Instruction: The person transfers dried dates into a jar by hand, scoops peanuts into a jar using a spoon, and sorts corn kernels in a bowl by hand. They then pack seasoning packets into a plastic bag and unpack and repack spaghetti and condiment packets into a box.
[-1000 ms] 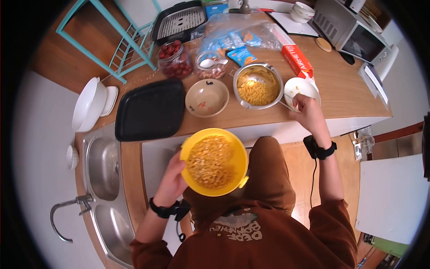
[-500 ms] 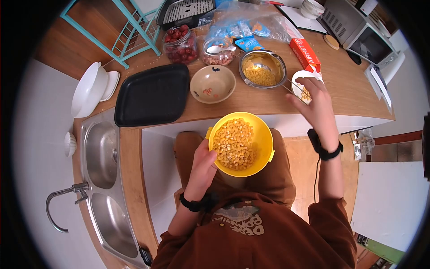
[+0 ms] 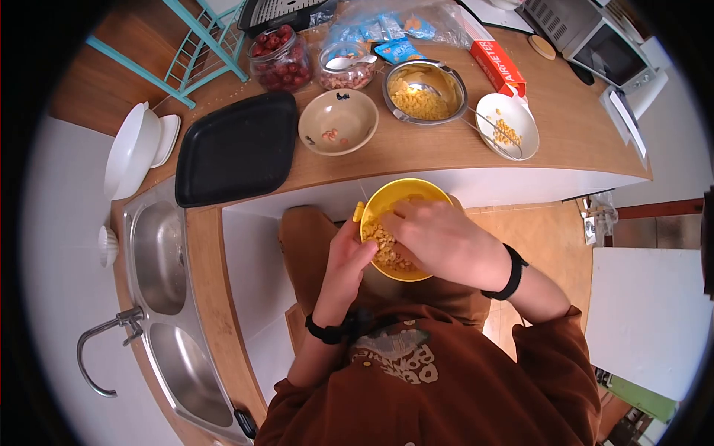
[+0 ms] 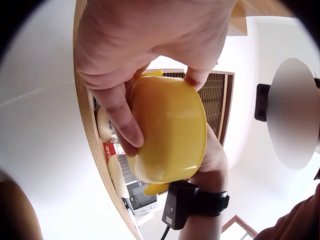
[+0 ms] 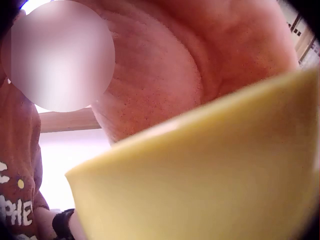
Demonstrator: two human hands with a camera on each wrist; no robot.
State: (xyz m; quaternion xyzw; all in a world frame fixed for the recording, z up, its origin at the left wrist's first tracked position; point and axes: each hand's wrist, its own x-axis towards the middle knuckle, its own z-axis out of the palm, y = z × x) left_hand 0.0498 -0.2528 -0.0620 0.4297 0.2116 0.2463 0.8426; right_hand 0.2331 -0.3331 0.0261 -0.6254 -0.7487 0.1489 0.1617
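Note:
My left hand (image 3: pixel 346 260) grips a yellow plastic bowl (image 3: pixel 381 201) over my lap, thumb at the rim. In the left wrist view its fingers spread along the outside of the bowl (image 4: pixel 172 127). Yellow corn kernels (image 3: pixel 379 238) cover the bottom. My right hand (image 3: pixel 446 241) reaches down into the bowl, its fingertips among the kernels and hidden. The right wrist view shows the palm (image 5: pixel 150 75) close above the yellow wall. A white bowl (image 3: pixel 487 108) with some kernels stands at the counter's edge, a thin metal handle (image 3: pixel 476 126) lying across it from the steel pot.
On the counter stand the steel pot (image 3: pixel 393 111) of yellow pieces, a beige bowl (image 3: pixel 338 115), a black tray (image 3: pixel 234 152), a jar of red fruit (image 3: pixel 281 63) and a red box (image 3: pixel 500 67). A double sink (image 3: pixel 160 245) lies at the left.
My right hand has left the white bowl and moved left and down into the yellow bowl. Its kernels there are now in view. The left hand brought the yellow bowl up and rightward, still holding it.

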